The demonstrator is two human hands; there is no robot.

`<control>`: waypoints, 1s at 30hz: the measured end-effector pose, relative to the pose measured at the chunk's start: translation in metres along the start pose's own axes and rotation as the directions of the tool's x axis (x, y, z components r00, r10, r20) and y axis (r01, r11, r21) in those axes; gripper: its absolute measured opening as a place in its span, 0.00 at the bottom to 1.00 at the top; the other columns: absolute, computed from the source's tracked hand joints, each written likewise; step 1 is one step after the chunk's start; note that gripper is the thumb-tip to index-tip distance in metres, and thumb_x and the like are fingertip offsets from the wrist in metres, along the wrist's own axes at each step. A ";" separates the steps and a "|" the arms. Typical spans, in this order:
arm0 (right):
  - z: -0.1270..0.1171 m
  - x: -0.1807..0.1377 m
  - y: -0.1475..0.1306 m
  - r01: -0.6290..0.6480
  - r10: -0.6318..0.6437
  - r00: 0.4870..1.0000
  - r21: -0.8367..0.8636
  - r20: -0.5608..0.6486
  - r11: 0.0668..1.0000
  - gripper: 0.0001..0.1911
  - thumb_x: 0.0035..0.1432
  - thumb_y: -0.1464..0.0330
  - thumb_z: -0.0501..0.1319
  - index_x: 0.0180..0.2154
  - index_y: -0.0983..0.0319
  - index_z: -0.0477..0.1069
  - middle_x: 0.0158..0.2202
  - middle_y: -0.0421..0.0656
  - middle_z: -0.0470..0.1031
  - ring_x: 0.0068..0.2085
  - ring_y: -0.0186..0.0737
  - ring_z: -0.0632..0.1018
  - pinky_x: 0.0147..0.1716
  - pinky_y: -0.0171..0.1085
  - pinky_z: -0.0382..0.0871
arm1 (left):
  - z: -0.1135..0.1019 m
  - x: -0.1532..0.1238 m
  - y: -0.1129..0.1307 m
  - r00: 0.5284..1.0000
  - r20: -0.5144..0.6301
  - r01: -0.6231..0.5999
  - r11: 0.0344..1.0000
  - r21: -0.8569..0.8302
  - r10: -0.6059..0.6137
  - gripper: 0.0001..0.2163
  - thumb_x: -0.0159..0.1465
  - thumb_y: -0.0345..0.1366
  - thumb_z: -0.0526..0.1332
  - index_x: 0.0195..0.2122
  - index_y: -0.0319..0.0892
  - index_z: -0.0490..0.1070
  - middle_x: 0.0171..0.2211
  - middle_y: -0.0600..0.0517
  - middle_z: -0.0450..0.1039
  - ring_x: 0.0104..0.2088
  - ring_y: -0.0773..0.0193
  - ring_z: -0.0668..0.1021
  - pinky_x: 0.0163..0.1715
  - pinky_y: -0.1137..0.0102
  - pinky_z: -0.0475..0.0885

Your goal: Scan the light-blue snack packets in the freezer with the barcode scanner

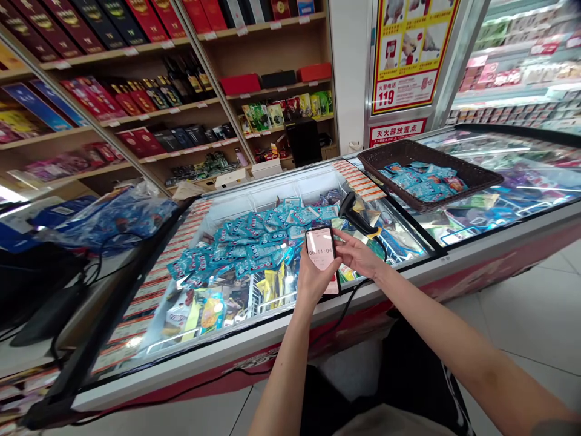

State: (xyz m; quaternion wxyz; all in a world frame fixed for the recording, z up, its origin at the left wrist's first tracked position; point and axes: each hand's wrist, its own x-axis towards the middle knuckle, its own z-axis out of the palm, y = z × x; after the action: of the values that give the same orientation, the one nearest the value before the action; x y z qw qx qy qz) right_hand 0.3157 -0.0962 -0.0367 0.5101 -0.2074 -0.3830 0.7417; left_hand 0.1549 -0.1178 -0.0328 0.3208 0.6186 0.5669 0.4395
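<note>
A smartphone (320, 243) with a timer-like display is held upright over the glass top of a chest freezer (181, 357). My left hand (313, 280) grips its lower left side, the thumb lying across the screen. On the phone's right edge rest the curled fingers of my right hand (358, 255). Just beyond that hand, a black and yellow barcode scanner (356, 217) lies on the glass. Many small blue packets (254, 233) are spread in a heap behind and left of the phone. My left hand hides part of the phone's lower edge.
A brown woven basket (481, 175) holding more blue packets stands on the freezer at the right. The scanner's black cable (347, 306) runs down over the front edge. To the left lies a clear plastic bag (118, 215). Stocked shelves (136, 115) line the back wall.
</note>
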 end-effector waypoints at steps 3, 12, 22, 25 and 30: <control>0.000 0.000 0.000 0.003 -0.003 1.000 -0.001 0.011 1.000 0.31 0.51 0.71 0.66 0.58 0.51 0.66 0.47 0.40 0.78 0.45 0.35 0.78 0.45 0.34 0.72 | 0.000 -0.001 0.002 1.000 -0.007 0.005 0.999 0.034 -0.005 0.43 0.50 0.49 0.70 0.63 0.42 0.54 0.56 0.39 0.67 0.56 0.49 0.71 0.54 0.55 0.67; 0.000 -0.002 -0.001 0.021 -0.021 0.999 -0.007 0.028 1.000 0.32 0.50 0.71 0.67 0.57 0.50 0.67 0.47 0.39 0.77 0.45 0.35 0.78 0.46 0.35 0.71 | -0.003 -0.001 0.007 0.999 0.018 -0.031 0.999 0.008 0.031 0.42 0.51 0.47 0.70 0.64 0.42 0.53 0.57 0.39 0.67 0.56 0.50 0.71 0.55 0.56 0.66; -0.005 0.003 0.002 -0.004 0.005 1.000 0.049 -0.012 0.999 0.29 0.52 0.73 0.64 0.57 0.54 0.67 0.45 0.40 0.79 0.43 0.33 0.79 0.49 0.36 0.70 | -0.022 -0.013 -0.008 0.959 0.277 0.067 0.903 -0.425 0.060 0.41 0.56 0.30 0.60 0.69 0.48 0.42 0.67 0.47 0.55 0.65 0.56 0.63 0.62 0.59 0.61; -0.002 0.003 0.001 -0.021 0.022 0.999 0.042 -0.027 0.999 0.26 0.51 0.74 0.62 0.54 0.56 0.69 0.45 0.41 0.79 0.44 0.33 0.78 0.48 0.35 0.69 | -0.024 -0.017 -0.012 0.937 0.334 0.075 0.870 -0.487 0.107 0.46 0.55 0.28 0.60 0.70 0.51 0.35 0.70 0.49 0.48 0.66 0.57 0.60 0.63 0.61 0.61; 0.004 0.002 -0.003 -0.016 0.016 1.000 0.018 -0.019 1.000 0.23 0.51 0.74 0.62 0.50 0.57 0.72 0.48 0.41 0.78 0.48 0.35 0.77 0.51 0.36 0.68 | -0.021 -0.019 -0.019 0.934 0.332 0.029 0.893 -0.449 0.136 0.48 0.55 0.31 0.64 0.70 0.52 0.32 0.70 0.49 0.46 0.68 0.57 0.57 0.64 0.60 0.58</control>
State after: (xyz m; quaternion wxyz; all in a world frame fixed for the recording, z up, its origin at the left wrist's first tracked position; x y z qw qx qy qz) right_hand 0.3133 -0.0954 -0.0318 0.5096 -0.2128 -0.3700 0.7471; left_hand 0.1285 -0.1356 -0.0452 0.5384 0.6129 0.3662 0.4477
